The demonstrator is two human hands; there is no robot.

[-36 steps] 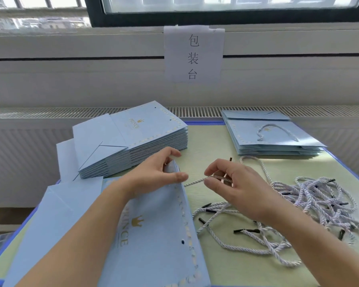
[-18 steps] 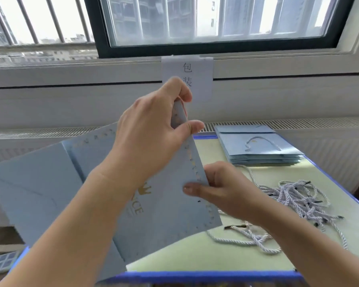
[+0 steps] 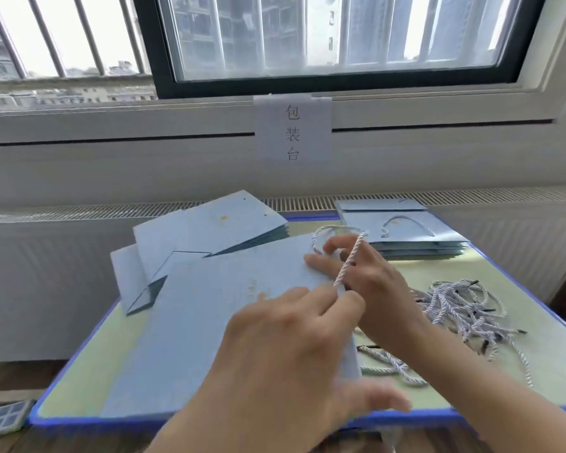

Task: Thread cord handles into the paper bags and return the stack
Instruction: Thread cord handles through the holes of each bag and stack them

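Nearest, the left hand (image 3: 294, 338) pinches the cord (image 3: 348, 261) where it meets the paper bag (image 3: 216, 322) lying flat on the bench (image 3: 520, 364); the cord runs up and away to the right hand (image 3: 356, 269), curled round it just beyond, looping past toward the finished stack (image 3: 406, 237).
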